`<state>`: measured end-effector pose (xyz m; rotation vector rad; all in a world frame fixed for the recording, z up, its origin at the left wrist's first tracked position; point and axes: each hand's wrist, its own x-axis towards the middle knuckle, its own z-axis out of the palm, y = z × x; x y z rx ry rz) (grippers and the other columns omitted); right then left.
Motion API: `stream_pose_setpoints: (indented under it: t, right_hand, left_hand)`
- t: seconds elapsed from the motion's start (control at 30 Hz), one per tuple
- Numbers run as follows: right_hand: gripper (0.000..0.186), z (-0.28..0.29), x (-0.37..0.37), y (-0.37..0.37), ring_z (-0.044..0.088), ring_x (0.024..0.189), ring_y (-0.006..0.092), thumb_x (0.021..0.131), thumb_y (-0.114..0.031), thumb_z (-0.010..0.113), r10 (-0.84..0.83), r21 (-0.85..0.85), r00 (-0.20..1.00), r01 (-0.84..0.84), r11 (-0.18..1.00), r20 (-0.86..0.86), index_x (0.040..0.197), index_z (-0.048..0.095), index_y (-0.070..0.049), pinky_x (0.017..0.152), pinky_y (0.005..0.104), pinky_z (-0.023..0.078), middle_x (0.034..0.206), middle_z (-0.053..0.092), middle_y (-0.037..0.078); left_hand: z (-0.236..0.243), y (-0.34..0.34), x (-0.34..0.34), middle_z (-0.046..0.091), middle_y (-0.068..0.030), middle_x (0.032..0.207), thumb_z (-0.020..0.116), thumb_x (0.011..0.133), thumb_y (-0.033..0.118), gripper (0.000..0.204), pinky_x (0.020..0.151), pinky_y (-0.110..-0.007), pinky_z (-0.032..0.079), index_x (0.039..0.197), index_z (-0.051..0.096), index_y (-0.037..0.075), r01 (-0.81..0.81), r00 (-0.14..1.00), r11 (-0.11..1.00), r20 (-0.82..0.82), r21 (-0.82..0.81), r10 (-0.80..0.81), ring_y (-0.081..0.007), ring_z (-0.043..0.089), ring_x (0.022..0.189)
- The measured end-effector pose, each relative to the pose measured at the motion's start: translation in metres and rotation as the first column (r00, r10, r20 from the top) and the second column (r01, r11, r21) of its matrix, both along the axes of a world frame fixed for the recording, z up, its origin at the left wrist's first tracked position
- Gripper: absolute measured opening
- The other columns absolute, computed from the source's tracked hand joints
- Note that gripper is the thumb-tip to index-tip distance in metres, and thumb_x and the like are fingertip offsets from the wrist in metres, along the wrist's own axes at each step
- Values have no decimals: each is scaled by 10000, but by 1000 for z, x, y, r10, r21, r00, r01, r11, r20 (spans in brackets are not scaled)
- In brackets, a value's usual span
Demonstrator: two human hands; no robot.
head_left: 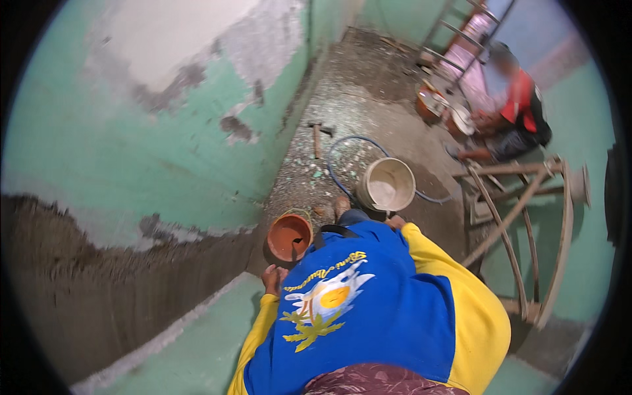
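My left hand [273, 278] is low beside the wall, just below the small orange bucket [289, 237]. Its fingers look curled, and what they close on, if anything, is too small to make out. Some dark material shows inside that bucket. My right hand [395, 222] is at the near side of the larger whitish bucket [388, 185], close to its rim. My torso, in a blue top with yellow sleeves, hides part of this hand, so its fingers are unclear. A pale residue coats the inside of the whitish bucket.
A hammer [317, 137] lies on the debris-strewn floor, and a blue hose [334, 172] loops behind the whitish bucket. A wooden frame [520, 230] stands at right. Farther back, a person [523, 108] crouches by buckets [429, 108] and a ladder [461, 33].
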<state>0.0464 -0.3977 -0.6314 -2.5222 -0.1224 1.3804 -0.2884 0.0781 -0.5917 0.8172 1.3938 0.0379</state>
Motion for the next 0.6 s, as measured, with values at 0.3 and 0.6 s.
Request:
stream_pose_setpoints:
  t: [0.3,0.6]
  right_hand:
    - [354,54,54,61,675,1097,466,912,-342,607,522,-191,837,-493,849,160,1084,735,-60,954,505,540,1107,705,293]
    - [376,149,77,145,682,782,329,997,-362,611,-327,343,945,298,891,30,957,623,12,657,451,527,893,693,210]
  left_hand:
    - [4,-13,-20,644,-64,722,682,936,229,372,446,-283,419,1216,616,-7,300,953,941,-98,153,-288,-144,556,520]
    - [27,-7,41,643,-6,845,591,1010,274,254,521,-236,471,1186,646,99,252,966,967,44,39,-254,-118,615,652]
